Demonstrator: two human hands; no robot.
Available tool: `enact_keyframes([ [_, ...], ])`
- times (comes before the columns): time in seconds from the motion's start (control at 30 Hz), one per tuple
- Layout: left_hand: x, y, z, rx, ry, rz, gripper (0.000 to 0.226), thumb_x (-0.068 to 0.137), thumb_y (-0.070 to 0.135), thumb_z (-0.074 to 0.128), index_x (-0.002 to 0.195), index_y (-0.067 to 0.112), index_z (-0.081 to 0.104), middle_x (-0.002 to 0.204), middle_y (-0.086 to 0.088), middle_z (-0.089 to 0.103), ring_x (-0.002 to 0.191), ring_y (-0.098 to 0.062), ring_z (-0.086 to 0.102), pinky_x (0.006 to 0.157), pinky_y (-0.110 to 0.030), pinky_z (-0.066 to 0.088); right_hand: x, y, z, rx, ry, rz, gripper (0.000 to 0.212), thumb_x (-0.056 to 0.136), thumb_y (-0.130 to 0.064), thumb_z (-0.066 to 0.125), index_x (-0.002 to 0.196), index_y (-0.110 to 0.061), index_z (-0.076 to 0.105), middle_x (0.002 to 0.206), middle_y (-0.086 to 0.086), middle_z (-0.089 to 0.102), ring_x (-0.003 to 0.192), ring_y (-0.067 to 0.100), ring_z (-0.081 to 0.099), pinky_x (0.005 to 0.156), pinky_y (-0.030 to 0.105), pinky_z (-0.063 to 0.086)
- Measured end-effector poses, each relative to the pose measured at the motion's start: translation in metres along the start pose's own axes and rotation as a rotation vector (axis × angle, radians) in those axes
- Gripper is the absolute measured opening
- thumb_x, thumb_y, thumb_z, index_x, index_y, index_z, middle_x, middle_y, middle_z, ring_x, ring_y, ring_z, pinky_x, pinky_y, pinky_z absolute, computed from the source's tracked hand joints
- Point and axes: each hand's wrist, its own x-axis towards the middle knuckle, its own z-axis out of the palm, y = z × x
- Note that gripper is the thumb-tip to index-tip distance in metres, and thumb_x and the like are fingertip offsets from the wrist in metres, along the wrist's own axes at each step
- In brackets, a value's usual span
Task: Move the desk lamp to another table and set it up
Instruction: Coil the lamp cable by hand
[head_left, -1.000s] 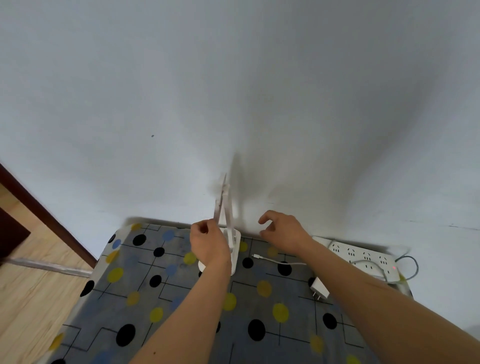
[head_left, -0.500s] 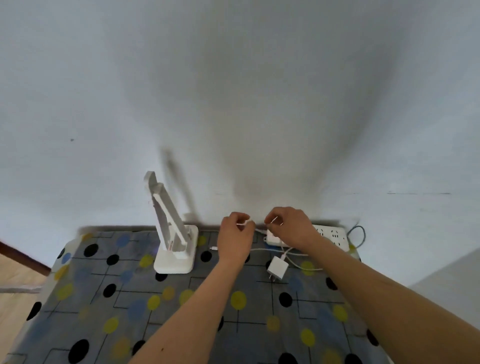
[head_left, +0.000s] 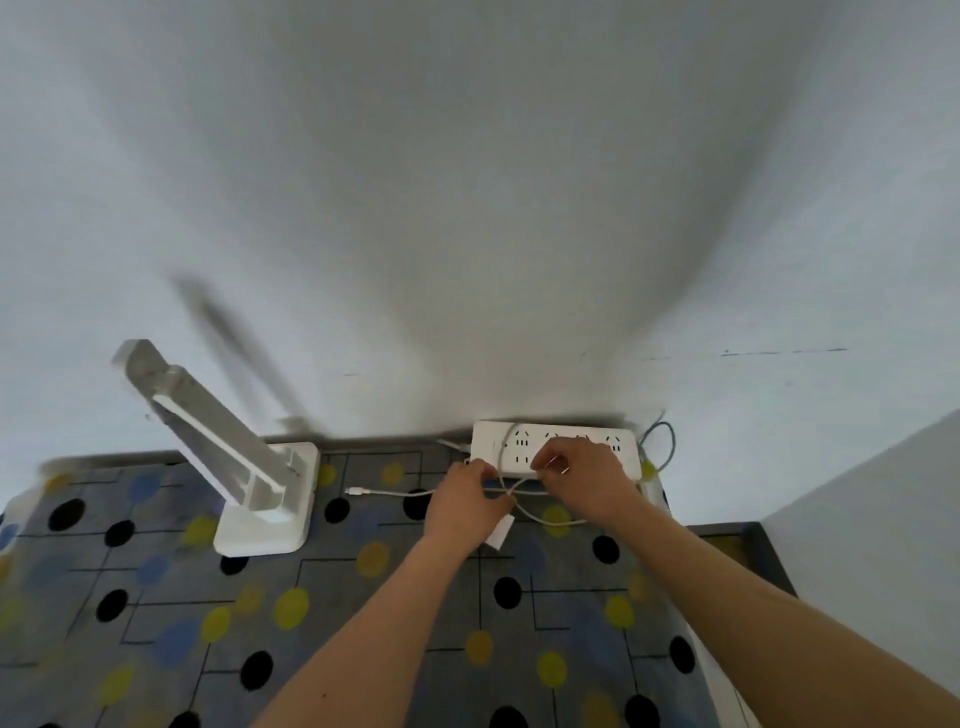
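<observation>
White cable (head_left: 395, 492) runs between both hands. The left grip (head_left: 467, 506) has its fingers curled and pinches the cable where it crosses itself. The right grip (head_left: 584, 480), just beside it, pinches the same cable with curled fingertips over the near edge of the power strip (head_left: 485, 447). Something small and shiny shows at those fingertips, but it is too small to identify.

A white adapter (head_left: 500, 535) peeks out under the left hand, lying on the table (head_left: 561, 623). From the left hand the cable's free end, with its small plug, trails across the cloth toward the left.

The power strip lies flat along the far edge near the far right corner, against the wall (head_left: 467, 208). A grey cord (head_left: 667, 441) curls out at its right end.

The desk lamp (head_left: 244, 467) stands at the far edge left of the hands, well apart from them. Its square white base sits on the cloth and its folded arm tilts up to the left. The cloth is grey with black, yellow and blue dots.
</observation>
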Motion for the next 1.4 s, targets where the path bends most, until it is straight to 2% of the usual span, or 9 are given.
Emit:
enact_keyframes([
  [0.33,-0.001,-0.007,0.016,0.247,0.034,0.034,0.033,0.075,0.033,0.074,0.097,0.017,0.054,0.108,-0.002,0.051,0.087,-0.020,0.057,0.070,-0.031,0.048,0.009,0.024,0.019,0.052,-0.059,-0.025,0.013,0.086,-0.016,0.060,0.093,-0.021,0.070,0.088,-0.001,0.068,0.082,0.014,0.061,0.074,0.025,0.049],
  [0.57,0.004,-0.008,0.026,0.303,0.005,0.056,0.036,0.077,0.032,0.070,0.105,0.014,0.057,0.121,-0.004,0.049,0.097,-0.023,0.059,0.075,-0.033,0.049,0.012,0.033,0.019,0.046,-0.063,-0.004,0.014,0.087,-0.016,0.059,0.095,-0.022,0.069,0.100,0.000,0.068,0.090,0.013,0.060,0.076,0.022,0.045],
  [0.7,0.007,-0.008,0.025,0.307,-0.021,0.050,0.034,0.074,0.029,0.069,0.104,0.015,0.059,0.120,-0.005,0.051,0.103,-0.023,0.054,0.081,-0.033,0.049,0.012,0.035,0.015,0.038,-0.045,0.001,0.014,0.087,-0.016,0.059,0.096,-0.021,0.069,0.102,0.000,0.066,0.091,0.014,0.060,0.077,0.024,0.048],
  [0.83,0.009,-0.006,0.021,0.331,-0.058,0.029,0.039,0.069,0.026,0.071,0.102,0.015,0.054,0.112,-0.004,0.050,0.105,-0.022,0.049,0.075,-0.030,0.045,0.011,0.032,0.011,0.052,-0.029,0.011,0.014,0.086,-0.017,0.059,0.094,-0.022,0.069,0.094,0.001,0.069,0.083,0.017,0.064,0.076,0.030,0.054],
  [0.97,0.007,-0.008,0.017,0.289,-0.088,0.037,0.019,0.077,0.016,0.062,0.094,0.015,0.053,0.105,-0.006,0.059,0.093,-0.022,0.057,0.069,-0.029,0.043,0.008,0.025,0.006,0.051,0.002,-0.001,0.013,0.085,-0.016,0.059,0.092,-0.022,0.068,0.091,-0.001,0.068,0.078,0.016,0.065,0.075,0.032,0.056],
  [1.1,0.007,-0.012,0.004,0.214,-0.234,0.049,0.015,0.080,0.011,0.056,0.094,0.014,0.061,0.107,-0.007,0.062,0.099,-0.023,0.059,0.075,-0.028,0.044,0.005,0.017,0.001,0.052,0.009,0.004,0.014,0.084,-0.015,0.058,0.091,-0.022,0.067,0.092,0.000,0.068,0.080,0.019,0.067,0.079,0.037,0.057],
  [1.23,0.001,-0.010,-0.008,0.149,-0.339,0.085,0.007,0.090,0.014,0.049,0.089,0.014,0.056,0.105,-0.013,0.064,0.096,-0.026,0.059,0.084,-0.034,0.047,0.003,0.004,-0.002,0.025,0.020,-0.016,0.016,0.084,-0.017,0.058,0.093,-0.026,0.067,0.089,-0.005,0.068,0.082,0.015,0.065,0.077,0.030,0.053],
  [1.33,-0.007,-0.004,-0.021,-0.016,-0.325,0.083,0.015,0.097,0.013,0.041,0.084,0.014,0.050,0.095,-0.015,0.061,0.085,-0.021,0.052,0.077,-0.029,0.041,0.000,-0.007,-0.005,0.004,0.053,-0.039,0.021,0.082,-0.016,0.059,0.097,-0.027,0.067,0.095,-0.007,0.068,0.091,0.015,0.062,0.081,0.029,0.051],
  [1.4,-0.011,0.004,-0.033,-0.137,-0.279,0.113,0.024,0.098,0.011,0.039,0.077,0.012,0.049,0.082,-0.006,0.058,0.080,-0.019,0.051,0.075,-0.029,0.040,-0.002,-0.017,-0.009,-0.007,0.055,-0.067,0.028,0.081,-0.014,0.059,0.104,-0.028,0.066,0.104,-0.006,0.067,0.097,0.016,0.062,0.084,0.029,0.051],
])
